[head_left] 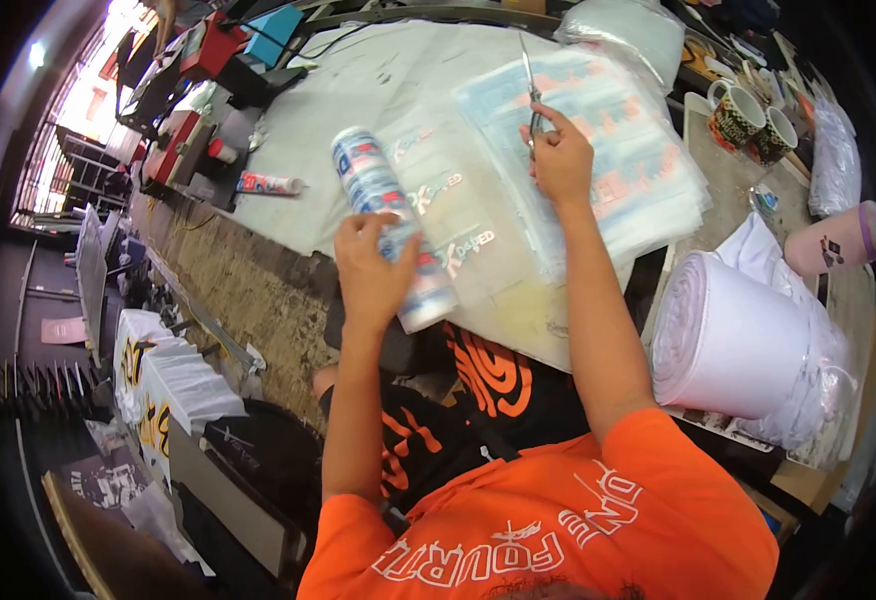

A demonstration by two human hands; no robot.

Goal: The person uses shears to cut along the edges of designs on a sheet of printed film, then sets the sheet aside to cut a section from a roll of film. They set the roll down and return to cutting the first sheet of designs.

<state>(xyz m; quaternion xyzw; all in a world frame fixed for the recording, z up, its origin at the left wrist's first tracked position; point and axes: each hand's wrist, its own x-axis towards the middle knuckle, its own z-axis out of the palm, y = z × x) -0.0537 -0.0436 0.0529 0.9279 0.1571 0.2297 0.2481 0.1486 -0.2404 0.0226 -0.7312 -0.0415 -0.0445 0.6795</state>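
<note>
**Left hand on a printed roll, right hand holding scissors**

The left hand point(376, 272) curves over the middle of a long, shiny roll of clear plastic film with blue and red print point(370, 172). Its thumb is spread apart from its bent fingers. The roll lies on the pale table cover point(303, 105), and its low end is near the table's front edge. There is open room on the cover to the left of these fingers and past the far end of the roll.

The roll looks smooth and round, a bit blurry. To the right of the left fingers lies clear film with red and white letters point(450, 192).

The roll's long side slants: its far end points ahead and left, its near end back and right.

The right hand point(564, 160) pinches the handles of silver metal scissors point(533, 92), fingers bent, with the blades pointing ahead. Under and around these fingers is a wide stack of clear sheets with pale blue and red print point(638, 160).
</note>
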